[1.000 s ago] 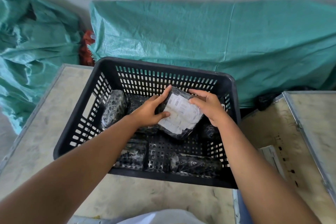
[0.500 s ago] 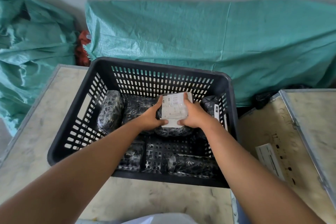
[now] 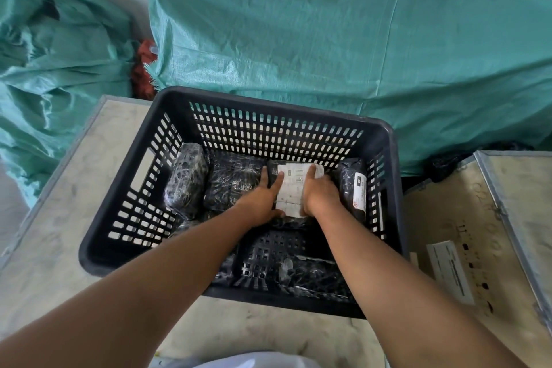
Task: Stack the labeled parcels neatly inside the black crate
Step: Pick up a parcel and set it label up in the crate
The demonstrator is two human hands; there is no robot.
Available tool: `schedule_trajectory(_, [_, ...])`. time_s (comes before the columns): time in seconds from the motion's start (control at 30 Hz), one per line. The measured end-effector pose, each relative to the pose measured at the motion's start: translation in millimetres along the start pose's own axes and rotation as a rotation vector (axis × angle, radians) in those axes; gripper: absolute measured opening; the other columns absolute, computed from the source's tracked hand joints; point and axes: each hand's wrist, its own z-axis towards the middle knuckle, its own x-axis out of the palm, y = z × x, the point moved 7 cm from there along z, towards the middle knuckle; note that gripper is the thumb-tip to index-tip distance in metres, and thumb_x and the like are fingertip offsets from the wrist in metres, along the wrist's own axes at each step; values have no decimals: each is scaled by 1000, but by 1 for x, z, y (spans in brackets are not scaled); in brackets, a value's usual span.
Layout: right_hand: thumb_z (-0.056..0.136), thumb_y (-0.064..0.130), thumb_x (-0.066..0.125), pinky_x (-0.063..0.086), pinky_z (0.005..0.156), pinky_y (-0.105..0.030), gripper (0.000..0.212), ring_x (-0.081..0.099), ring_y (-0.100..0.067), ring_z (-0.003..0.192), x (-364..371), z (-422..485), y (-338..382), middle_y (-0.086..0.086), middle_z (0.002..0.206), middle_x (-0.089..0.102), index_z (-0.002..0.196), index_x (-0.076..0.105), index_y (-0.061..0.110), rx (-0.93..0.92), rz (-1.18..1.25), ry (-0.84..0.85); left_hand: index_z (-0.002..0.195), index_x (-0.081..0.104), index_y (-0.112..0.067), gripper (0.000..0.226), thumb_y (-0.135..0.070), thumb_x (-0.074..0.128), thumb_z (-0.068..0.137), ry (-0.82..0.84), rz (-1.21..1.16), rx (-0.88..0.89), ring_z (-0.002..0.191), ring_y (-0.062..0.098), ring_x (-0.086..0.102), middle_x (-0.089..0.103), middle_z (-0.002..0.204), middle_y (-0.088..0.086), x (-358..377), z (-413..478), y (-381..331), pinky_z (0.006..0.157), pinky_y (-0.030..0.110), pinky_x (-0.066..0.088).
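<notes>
A black slotted crate (image 3: 119,218) stands on a pale table. Inside it, a black-wrapped parcel with a white label (image 3: 294,187) lies flat in the back row. My left hand (image 3: 264,200) rests on its left side and my right hand (image 3: 319,193) on its right side, both pressing down on it. Other black parcels stand beside it: one at the far left (image 3: 186,179), one next to it (image 3: 233,182), and one with a side label at the right wall (image 3: 354,188). More parcels lie along the near wall (image 3: 316,275).
Green woven sacks (image 3: 328,63) lie behind the crate and at the left (image 3: 44,69). A second table (image 3: 507,218) at the right carries a white label sheet (image 3: 449,272). A gap separates the two tables.
The labelled parcel went from tilted and raised in both hands to lying flat in the crate's back row, with both hands now pressing on top of it.
</notes>
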Motion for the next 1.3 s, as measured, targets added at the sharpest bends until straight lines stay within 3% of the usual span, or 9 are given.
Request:
schedule_trajectory(0.07, [89, 33, 80, 52, 100, -39, 119, 53, -36, 127, 4, -6, 1, -30, 153, 35, 165, -9, 10, -50, -168, 6, 161, -10, -20, 102, -50, 61, 96, -42, 157, -25, 148, 45, 24, -31, 161, 24, 2, 1, 0, 116, 61, 30])
schedule_trajectory(0.27, [91, 43, 75, 51, 95, -35, 111, 56, -32, 125, 7, -3, 23, -24, 148, 45, 165, -1, 10, -146, -272, 24, 162, -6, -23, 95, -67, 45, 95, -45, 339, -27, 153, 40, 4, -15, 168, 15, 2, 1, 28, 118, 62, 18])
schedule_trajectory(0.43, [93, 25, 76, 40, 116, -43, 99, 33, -43, 148, 2, -17, 32, -27, 170, -5, 166, 8, 12, -178, -91, 122, 162, -5, -28, 96, -67, 49, 93, -49, 281, -34, 153, 37, 5, -15, 169, 11, 4, 0, 34, 118, 62, 16])
schedule_trajectory(0.67, [92, 40, 71, 30, 118, -54, 65, 29, -37, 151, -90, -65, 22, -12, 166, 31, 152, 49, 27, -395, 75, -381, 162, -2, -33, 95, -68, 50, 91, -60, 224, -48, 153, 34, 5, -14, 170, 5, -1, -2, 51, 118, 61, 16])
schedule_trajectory(0.87, [92, 42, 74, 15, 125, -45, 105, 8, -43, 156, -71, -72, -24, -29, 169, 1, 165, 8, 4, -181, 147, -240, 162, -2, -34, 95, -68, 51, 90, -54, 212, -58, 152, 34, 5, -15, 170, 3, 0, -3, 55, 117, 61, 17])
schedule_trajectory(1.07, [91, 51, 72, 29, 123, -46, 98, 34, -36, 149, -49, -75, -38, -21, 164, 27, 166, 11, 35, -192, 377, -147, 162, -3, -32, 92, -65, 49, 93, -48, 224, -21, 153, 34, 4, -13, 170, 7, 3, -3, 44, 117, 61, 16])
schedule_trajectory(1.13, [93, 44, 72, 52, 102, -30, 97, 63, -22, 121, -42, -76, -40, -13, 149, 53, 165, 8, 38, -201, 447, -124, 162, 2, -32, 88, -64, 48, 95, -43, 198, -2, 153, 34, 3, -9, 171, 6, 5, -2, 39, 117, 62, 15])
schedule_trajectory(1.2, [94, 35, 74, 51, 73, -7, 92, 68, -5, 89, -39, -77, -42, -5, 128, 68, 165, 14, 33, -206, 515, -141, 162, 13, -33, 80, -62, 48, 97, -65, 82, 12, 154, 34, 6, 2, 171, 4, 5, -5, 36, 117, 64, 15])
schedule_trajectory(1.3, [96, 27, 71, 55, 97, -26, 83, 67, -21, 112, -39, -80, -50, -9, 138, 63, 164, 24, 23, -171, 576, -174, 160, 28, -28, 73, -58, 53, 98, -154, -132, 81, 152, 38, 16, 21, 168, 6, -13, -12, 18, 119, 61, 23])
